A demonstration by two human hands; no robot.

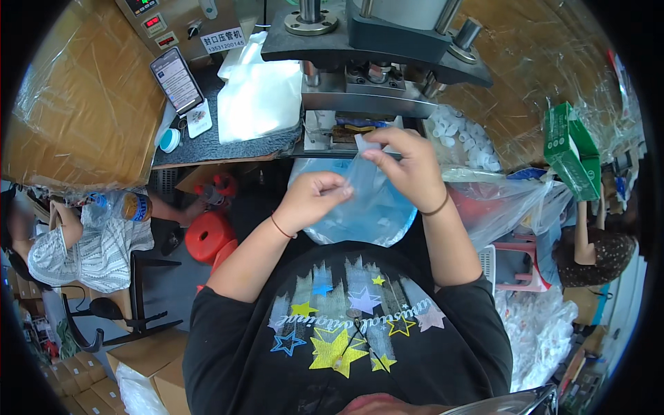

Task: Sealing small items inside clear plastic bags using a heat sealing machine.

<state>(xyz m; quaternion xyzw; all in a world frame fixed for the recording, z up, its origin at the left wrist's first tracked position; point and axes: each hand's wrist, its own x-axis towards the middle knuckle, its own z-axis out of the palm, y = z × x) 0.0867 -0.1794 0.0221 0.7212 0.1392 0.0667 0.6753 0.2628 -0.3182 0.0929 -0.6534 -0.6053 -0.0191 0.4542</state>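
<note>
Between my hands, in front of the press, is a translucent plastic bag (362,177). My right hand (412,163) is closed on its upper end, thumb and fingers pinching near a small whitish piece (361,143) that sticks up there. Lower down on the other side, my left hand (312,199) pinches the bag's edge between thumb and fingertips. Under both hands lies a round tub lined with light-blue plastic (384,225). Just beyond my right fingers is the press bed (346,133), with brownish strips on it.
The heavy metal press (377,102) overhangs the bench. A stack of white bags (259,107) lies left of it, near a propped phone (177,79). Small white plastic tube pieces (465,142) are heaped at right. A green box (572,150) and red stool (209,234) flank me; other people sit at both sides.
</note>
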